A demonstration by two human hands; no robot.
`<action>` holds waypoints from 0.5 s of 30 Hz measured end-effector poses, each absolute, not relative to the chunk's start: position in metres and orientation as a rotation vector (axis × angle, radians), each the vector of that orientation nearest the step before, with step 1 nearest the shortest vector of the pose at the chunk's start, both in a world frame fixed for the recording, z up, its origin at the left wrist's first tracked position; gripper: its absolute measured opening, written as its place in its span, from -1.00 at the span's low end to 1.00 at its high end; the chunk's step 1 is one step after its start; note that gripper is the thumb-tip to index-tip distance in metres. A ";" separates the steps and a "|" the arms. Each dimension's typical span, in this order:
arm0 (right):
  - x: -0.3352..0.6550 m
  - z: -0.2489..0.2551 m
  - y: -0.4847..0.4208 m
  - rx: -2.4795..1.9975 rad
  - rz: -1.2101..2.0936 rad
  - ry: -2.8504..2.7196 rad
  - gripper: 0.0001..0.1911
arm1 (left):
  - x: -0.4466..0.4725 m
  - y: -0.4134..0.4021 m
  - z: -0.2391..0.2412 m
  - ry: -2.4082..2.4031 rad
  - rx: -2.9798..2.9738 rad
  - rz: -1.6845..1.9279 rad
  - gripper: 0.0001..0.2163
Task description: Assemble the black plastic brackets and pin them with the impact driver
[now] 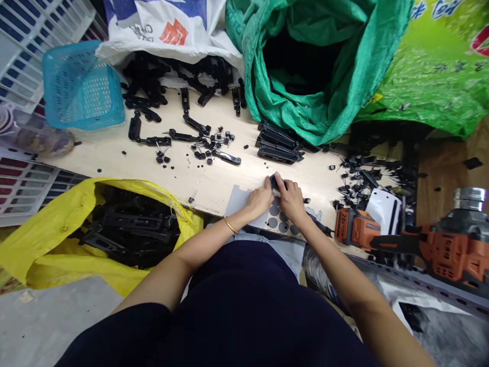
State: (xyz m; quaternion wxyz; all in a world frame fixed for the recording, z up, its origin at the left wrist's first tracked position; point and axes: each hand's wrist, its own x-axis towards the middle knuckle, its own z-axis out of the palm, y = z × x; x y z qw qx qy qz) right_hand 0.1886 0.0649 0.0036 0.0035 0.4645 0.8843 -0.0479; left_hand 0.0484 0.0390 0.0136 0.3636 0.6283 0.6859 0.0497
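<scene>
My left hand (260, 200) and my right hand (292, 201) are close together at the bench's front edge. Between their fingertips is a small black part (272, 181), mostly hidden, which both hands grip. Under my hands lies a grey sheet (237, 200), with a row of dark round pads (282, 227) on its right part. Just beyond my fingers, several black folding brackets (280, 153) are stacked side by side. A folding knife or similar metal-handled tool (228, 156) rests farther left, among small black-headed screws (210, 148).
A yellow sack (23, 250) of black parts stands at left, below a blue basket (84, 92). At the back are a white sack (171, 48) and a green sack (254, 76). Right of my hands lie loose screws (349, 191) and an orange cordless drill (446, 255).
</scene>
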 end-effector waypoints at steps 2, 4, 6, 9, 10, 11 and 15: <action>0.186 0.005 0.066 1.458 -0.150 2.744 -0.28 | 0.056 0.038 0.011 1.806 1.550 0.185 -0.40; 0.185 0.007 0.068 1.457 -0.190 2.755 -0.26 | 0.060 0.037 0.010 1.811 1.528 0.221 -0.40; 0.186 0.009 0.067 1.446 -0.258 2.818 -0.24 | 0.055 0.035 0.014 1.772 1.563 0.211 -0.38; 0.192 0.018 0.049 1.444 -0.385 3.023 -0.26 | 0.036 0.037 0.030 1.754 1.691 0.151 -0.40; 0.196 0.022 0.039 1.464 -0.429 3.083 -0.31 | 0.029 0.041 0.036 1.753 1.791 0.173 -0.42; 0.202 0.026 0.027 1.504 -0.481 3.116 -0.37 | 0.024 0.046 0.041 1.725 1.929 0.220 -0.46; 0.231 0.033 -0.022 1.858 -0.887 2.838 -0.70 | 0.024 0.083 0.045 1.197 2.504 0.256 -0.66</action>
